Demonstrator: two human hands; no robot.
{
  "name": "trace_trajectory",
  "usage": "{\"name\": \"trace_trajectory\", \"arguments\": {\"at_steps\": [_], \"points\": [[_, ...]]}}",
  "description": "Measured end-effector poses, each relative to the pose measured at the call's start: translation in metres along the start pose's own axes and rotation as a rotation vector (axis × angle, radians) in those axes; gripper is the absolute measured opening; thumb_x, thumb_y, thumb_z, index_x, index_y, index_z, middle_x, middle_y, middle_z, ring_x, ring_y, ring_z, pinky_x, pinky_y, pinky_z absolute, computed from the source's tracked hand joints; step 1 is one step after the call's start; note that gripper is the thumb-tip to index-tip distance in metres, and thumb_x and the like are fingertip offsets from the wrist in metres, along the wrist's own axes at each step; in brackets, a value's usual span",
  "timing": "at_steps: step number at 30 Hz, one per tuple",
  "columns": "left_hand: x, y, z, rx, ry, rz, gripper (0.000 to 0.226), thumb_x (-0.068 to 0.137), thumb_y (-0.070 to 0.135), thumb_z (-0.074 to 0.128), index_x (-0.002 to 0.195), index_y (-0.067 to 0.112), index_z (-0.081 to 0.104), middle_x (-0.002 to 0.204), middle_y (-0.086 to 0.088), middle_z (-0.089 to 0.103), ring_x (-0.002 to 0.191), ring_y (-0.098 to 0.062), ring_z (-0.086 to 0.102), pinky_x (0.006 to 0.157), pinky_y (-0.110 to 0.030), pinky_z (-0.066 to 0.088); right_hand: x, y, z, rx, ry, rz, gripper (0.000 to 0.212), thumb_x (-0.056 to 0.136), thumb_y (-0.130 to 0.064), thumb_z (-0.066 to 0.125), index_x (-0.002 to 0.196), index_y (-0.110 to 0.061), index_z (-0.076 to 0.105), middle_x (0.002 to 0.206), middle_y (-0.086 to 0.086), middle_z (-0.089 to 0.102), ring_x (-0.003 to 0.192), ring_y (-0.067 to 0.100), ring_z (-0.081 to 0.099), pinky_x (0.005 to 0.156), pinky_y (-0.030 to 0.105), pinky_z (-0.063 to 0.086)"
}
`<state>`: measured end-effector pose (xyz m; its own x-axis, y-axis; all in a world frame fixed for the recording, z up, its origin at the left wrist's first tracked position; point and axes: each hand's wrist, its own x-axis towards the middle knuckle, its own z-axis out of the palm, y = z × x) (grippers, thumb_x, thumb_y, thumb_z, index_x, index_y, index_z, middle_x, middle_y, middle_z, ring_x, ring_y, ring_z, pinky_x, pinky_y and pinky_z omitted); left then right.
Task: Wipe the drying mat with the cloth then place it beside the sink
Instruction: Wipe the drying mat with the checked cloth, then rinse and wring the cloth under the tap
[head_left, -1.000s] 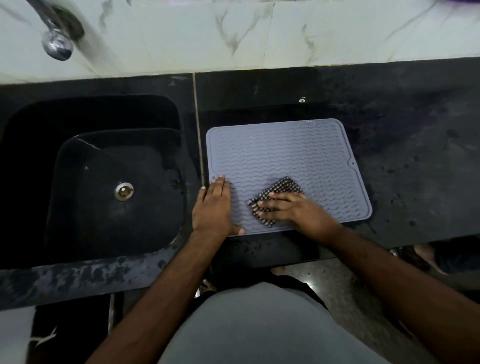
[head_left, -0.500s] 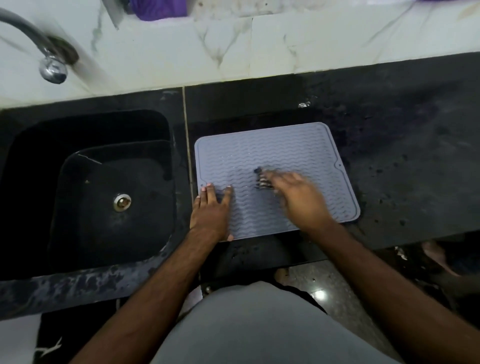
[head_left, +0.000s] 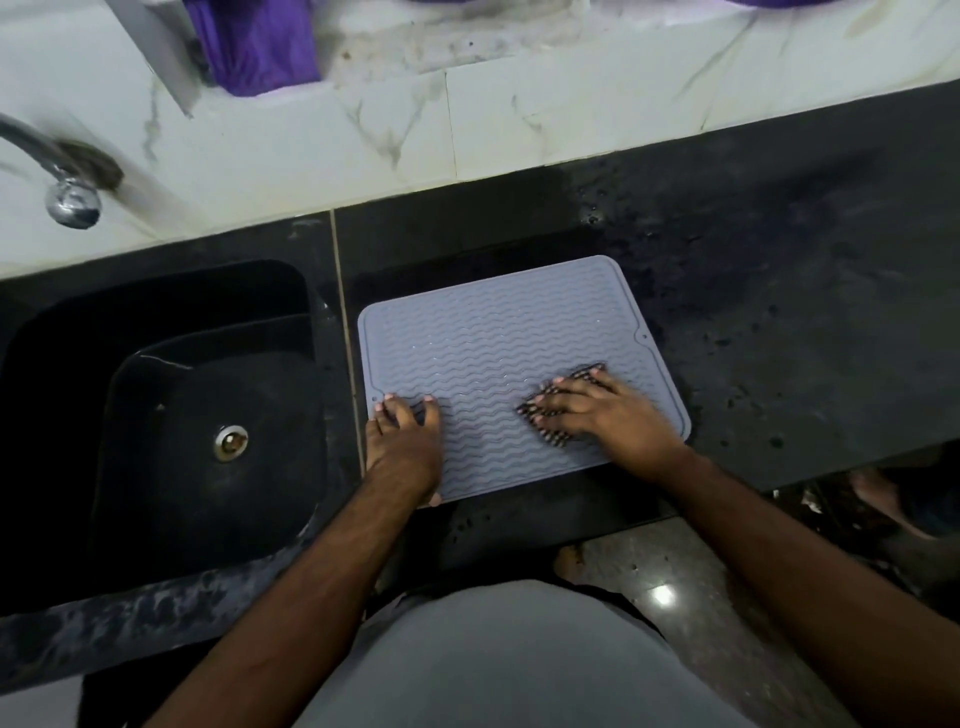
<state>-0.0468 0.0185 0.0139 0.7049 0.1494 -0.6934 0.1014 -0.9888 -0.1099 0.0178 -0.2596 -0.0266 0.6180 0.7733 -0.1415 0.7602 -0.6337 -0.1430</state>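
Cloth (head_left: 563, 410) lay under flat, slightly spread right fingers (head_left: 558, 402) on mat (head_left: 498, 332); left fingers (head_left: 400, 410) spread, pressing mat. Cloth had shifted rightward since 0.5 s earlier.

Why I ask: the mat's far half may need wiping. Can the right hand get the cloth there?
Probably yes. The right hand presses the cloth on the mat; its far half lies bare, and the left hand sits at the near-left corner.

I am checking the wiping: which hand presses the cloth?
The right hand, flat on the dotted cloth. The left hand touches only the bare grey mat.
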Motion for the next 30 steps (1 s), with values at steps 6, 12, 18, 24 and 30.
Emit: {"name": "trace_trajectory", "arguments": {"at_steps": [6,12,18,24,30], "points": [[0.002,-0.002,0.007,-0.009,0.042,0.014,0.132,0.078,0.037,0.085,0.156,0.009,-0.019,0.156,-0.041,-0.014,0.149,-0.054,-0.002,0.123,-0.057,0.008,-0.005,-0.013,-0.002,-0.047,0.059,0.495,0.048,0.100,-0.016,0.042,0.147,-0.029,0.047,0.154,0.003,0.043,0.143,0.029,0.037,0.116,0.048,0.028],[0.004,-0.015,0.022,-0.084,0.142,0.088,0.130,0.077,0.040,0.084,0.158,0.016,-0.015,0.158,-0.038,-0.013,0.150,-0.051,-0.003,0.124,-0.054,0.007,0.045,-0.102,-0.016,-0.094,-0.053,0.695,0.042,0.101,-0.010,0.031,0.142,-0.004,0.034,0.133,0.026,0.051,0.113,0.040,0.060,0.090,0.052,0.052],[-0.004,-0.032,0.033,-0.327,0.237,0.200,0.139,0.070,0.050,0.086,0.158,0.018,-0.016,0.164,-0.024,-0.013,0.154,-0.037,-0.009,0.126,-0.048,0.004,0.079,-0.140,-0.040,0.288,0.009,0.490,0.040,0.094,-0.011,0.050,0.133,-0.020,0.050,0.119,0.012,0.068,0.108,0.034,0.065,0.089,0.043,0.054],[-0.045,-0.073,-0.004,-0.804,0.525,0.455,0.151,0.057,0.045,0.095,0.158,0.009,-0.011,0.168,-0.008,-0.008,0.154,-0.020,-0.011,0.126,-0.042,0.003,0.094,-0.164,-0.091,0.731,0.147,0.381,0.055,0.092,-0.015,0.068,0.138,-0.020,0.039,0.125,0.006,0.063,0.114,0.024,0.062,0.096,0.038,0.049],[-0.104,-0.141,-0.061,-0.521,0.731,0.654,0.147,0.052,0.064,0.088,0.161,0.024,-0.001,0.166,-0.009,0.009,0.154,-0.019,0.002,0.125,-0.042,0.008,0.120,-0.212,-0.174,0.944,0.177,0.092,0.088,0.087,-0.023,0.077,0.146,-0.033,0.012,0.125,0.000,0.060,0.113,0.008,0.062,0.095,0.031,0.054]]}}
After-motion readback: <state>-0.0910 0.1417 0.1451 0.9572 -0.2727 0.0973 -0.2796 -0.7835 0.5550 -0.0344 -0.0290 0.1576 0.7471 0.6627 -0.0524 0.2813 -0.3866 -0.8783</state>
